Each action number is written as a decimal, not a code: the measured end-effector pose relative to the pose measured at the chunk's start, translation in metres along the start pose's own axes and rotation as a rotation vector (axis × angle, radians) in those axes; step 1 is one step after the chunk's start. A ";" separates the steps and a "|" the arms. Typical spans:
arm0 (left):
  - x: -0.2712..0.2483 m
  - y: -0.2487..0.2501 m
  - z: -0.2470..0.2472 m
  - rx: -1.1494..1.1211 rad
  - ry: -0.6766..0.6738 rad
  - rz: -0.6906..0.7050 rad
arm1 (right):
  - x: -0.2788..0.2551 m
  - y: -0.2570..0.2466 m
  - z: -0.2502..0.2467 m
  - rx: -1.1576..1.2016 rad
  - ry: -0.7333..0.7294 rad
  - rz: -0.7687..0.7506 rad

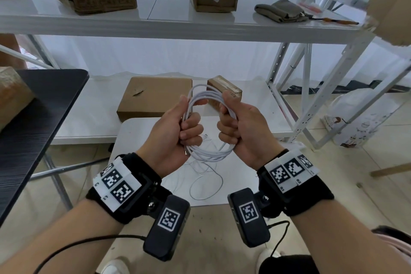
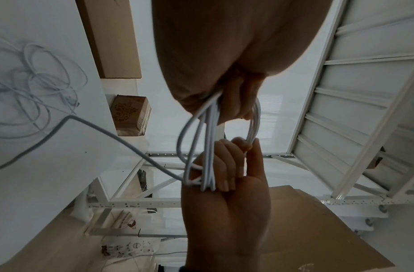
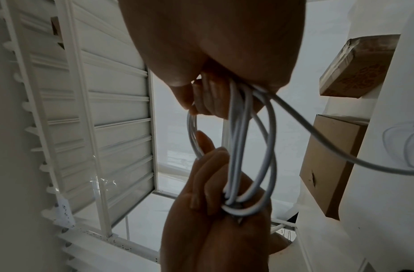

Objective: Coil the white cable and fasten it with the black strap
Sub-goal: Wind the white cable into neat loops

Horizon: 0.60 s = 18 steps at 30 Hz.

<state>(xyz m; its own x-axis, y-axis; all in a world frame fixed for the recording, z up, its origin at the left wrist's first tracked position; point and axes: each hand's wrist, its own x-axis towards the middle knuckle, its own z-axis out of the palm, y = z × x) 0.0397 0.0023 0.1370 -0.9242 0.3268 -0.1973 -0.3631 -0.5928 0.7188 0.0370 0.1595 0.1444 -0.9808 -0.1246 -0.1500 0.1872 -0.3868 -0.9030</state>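
White cable (image 1: 205,104), partly wound into loops above the small white table (image 1: 133,131) where its slack tail (image 1: 206,182) lies, is clutched by left hand (image 1: 175,131) and right hand (image 1: 241,128) on opposite sides, so coiling seems unfinished; winding the tail comes next, with no black strap visible.

Cardboard boxes (image 1: 154,98) sit on white shelving (image 1: 178,26) (grey cloth (image 1: 281,10) above).

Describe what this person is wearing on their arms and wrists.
The bare left hand and right hand each have a black fabric wristband carrying white plates printed with black square markers, plus a black box-shaped wrist camera with its own marker and a thin black cable.
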 end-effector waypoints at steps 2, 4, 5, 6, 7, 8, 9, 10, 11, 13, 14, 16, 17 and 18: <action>0.001 0.001 0.000 -0.017 -0.008 -0.026 | -0.001 0.000 0.001 -0.014 -0.006 0.026; 0.002 0.003 -0.002 -0.077 -0.047 -0.045 | -0.002 0.000 0.001 -0.023 -0.015 0.046; 0.002 0.003 -0.003 -0.119 -0.073 -0.045 | -0.001 0.000 0.001 -0.011 -0.015 0.046; 0.002 0.003 -0.003 -0.156 -0.096 -0.036 | 0.000 0.000 0.001 0.012 -0.013 0.036; 0.001 0.003 -0.004 -0.180 -0.112 -0.020 | 0.001 0.000 0.001 0.037 -0.008 0.018; 0.001 0.002 -0.004 -0.186 -0.123 -0.003 | 0.002 0.001 0.001 0.054 -0.001 -0.005; 0.002 0.002 -0.005 -0.174 -0.126 0.012 | 0.003 0.001 0.001 0.062 0.007 -0.027; 0.002 0.001 -0.005 -0.146 -0.117 0.022 | 0.003 0.003 0.001 0.065 0.017 -0.043; 0.002 0.001 -0.005 -0.106 -0.096 0.026 | 0.004 0.004 0.001 0.065 0.026 -0.052; 0.003 0.001 -0.006 -0.024 -0.046 0.010 | 0.005 0.007 0.001 0.062 0.030 -0.057; 0.004 0.001 -0.005 0.005 -0.028 -0.010 | 0.005 0.007 0.001 0.057 0.026 -0.054; 0.005 0.003 -0.005 0.027 -0.014 -0.043 | 0.004 0.007 0.001 0.049 0.009 -0.047; 0.005 0.003 -0.005 0.020 -0.012 -0.051 | 0.004 0.006 0.001 0.047 -0.002 -0.042; 0.005 0.003 -0.006 0.005 -0.013 -0.056 | 0.004 0.005 0.001 0.043 -0.009 -0.032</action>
<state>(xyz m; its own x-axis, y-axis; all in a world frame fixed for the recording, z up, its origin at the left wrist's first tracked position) 0.0328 -0.0024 0.1341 -0.9011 0.3685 -0.2287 -0.4134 -0.5701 0.7100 0.0346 0.1562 0.1394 -0.9859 -0.1192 -0.1174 0.1578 -0.4296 -0.8891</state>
